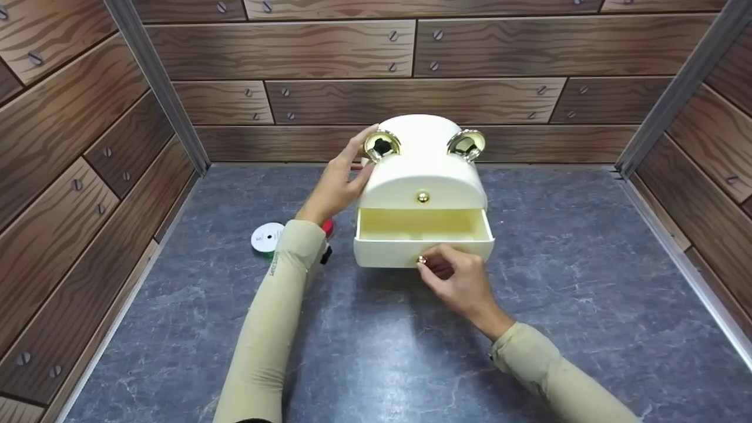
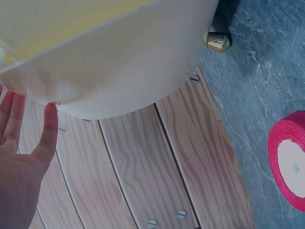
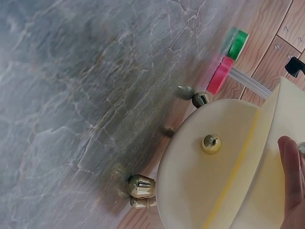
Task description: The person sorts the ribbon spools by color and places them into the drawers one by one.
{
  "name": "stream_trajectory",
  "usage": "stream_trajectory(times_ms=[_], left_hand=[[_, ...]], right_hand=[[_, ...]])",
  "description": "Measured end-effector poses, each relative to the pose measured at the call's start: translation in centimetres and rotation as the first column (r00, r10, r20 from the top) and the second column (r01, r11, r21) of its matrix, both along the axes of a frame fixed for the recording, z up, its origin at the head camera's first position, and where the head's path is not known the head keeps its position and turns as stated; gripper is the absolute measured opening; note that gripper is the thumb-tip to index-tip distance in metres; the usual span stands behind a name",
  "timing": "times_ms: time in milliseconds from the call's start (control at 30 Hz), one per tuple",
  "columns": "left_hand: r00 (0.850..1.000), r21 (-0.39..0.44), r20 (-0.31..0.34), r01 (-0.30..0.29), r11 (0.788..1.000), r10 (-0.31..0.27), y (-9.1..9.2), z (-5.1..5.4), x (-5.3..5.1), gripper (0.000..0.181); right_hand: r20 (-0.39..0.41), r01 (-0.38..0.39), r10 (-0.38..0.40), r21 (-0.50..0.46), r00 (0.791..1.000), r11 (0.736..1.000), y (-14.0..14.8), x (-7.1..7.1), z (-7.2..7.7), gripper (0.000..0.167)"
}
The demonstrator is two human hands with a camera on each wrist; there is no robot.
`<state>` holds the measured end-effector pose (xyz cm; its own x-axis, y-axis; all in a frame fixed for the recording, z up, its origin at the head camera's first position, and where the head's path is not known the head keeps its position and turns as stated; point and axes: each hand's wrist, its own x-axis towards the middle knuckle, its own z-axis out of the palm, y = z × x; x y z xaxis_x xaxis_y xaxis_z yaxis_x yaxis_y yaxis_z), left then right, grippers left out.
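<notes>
- On the table, box is sitting centrally, front pointing at the head camera, long axis running front to back.
- Lower drawer is jutting frontward.
- Left hand is touching box's left side, fingers loosely extended.
- Right hand is pinching drawer knob.

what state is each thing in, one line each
Box: upright
Top drawer: shut
Middle drawer: open, nothing visible inside
Bottom drawer: seems shut
Red ribbon: wound, lying flat
Green ribbon: wound, lying flat
Left hand: touching the box
Right hand: pinching the middle drawer's knob
</notes>
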<state>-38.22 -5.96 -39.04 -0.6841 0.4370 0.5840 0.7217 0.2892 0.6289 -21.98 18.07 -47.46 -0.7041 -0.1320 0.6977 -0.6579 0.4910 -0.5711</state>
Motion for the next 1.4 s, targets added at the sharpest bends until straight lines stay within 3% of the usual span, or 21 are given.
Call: stream_trajectory(times_ms=[300,700,900,1000,1100,1267,1333,1400], left_hand=[[1.0,-0.012,-0.008,-0.002,1.0,0.002,0.2,0.1,-0.1,0.061],[0.998,-0.015,-0.046,-0.053,0.999,0.052,0.5,-0.3,0.3,0.062],[0.999,0.037,-0.039,-0.033,0.999,0.035,-0.2,-1.5,0.6,0.062],[1.0,0.058,-0.005,-0.017,0.998,0.018,-1.4,-2.4,0.7,0.065],[0.998,0.031,0.036,-0.043,0.999,0.042,-3.0,-3.2,0.6,0.07],[0.977,-0.088,0.149,-0.141,0.986,0.153,-6.9,-5.0,0.1,0.075],[0.956,-0.159,0.204,-0.179,0.971,0.21,-8.7,-6.0,-0.1,0.078],[0.923,-0.234,0.271,-0.211,0.949,0.273,-10.5,-7.1,-0.2,0.079]], right_hand=[[-0.001,-0.005,0.005,-0.008,1.0,1.0,0.1,0.1,0.0,0.017],[0.007,-0.007,0.008,-0.014,1.0,1.0,0.1,0.0,0.1,0.018],[0.008,-0.015,0.016,-0.016,1.0,1.0,0.1,0.1,-0.1,0.017],[0.004,-0.016,0.016,-0.014,1.0,1.0,0.1,0.2,-0.1,0.018],[0.002,-0.01,0.01,-0.009,1.0,1.0,0.1,0.2,-0.1,0.018],[0.008,-0.01,0.01,-0.004,1.0,1.0,0.1,0.2,0.0,0.016],[0.01,-0.011,0.011,-0.003,1.0,1.0,0.1,0.1,-0.1,0.016],[0.008,-0.01,0.01,-0.003,1.0,1.0,0.0,0.1,-0.1,0.016]])
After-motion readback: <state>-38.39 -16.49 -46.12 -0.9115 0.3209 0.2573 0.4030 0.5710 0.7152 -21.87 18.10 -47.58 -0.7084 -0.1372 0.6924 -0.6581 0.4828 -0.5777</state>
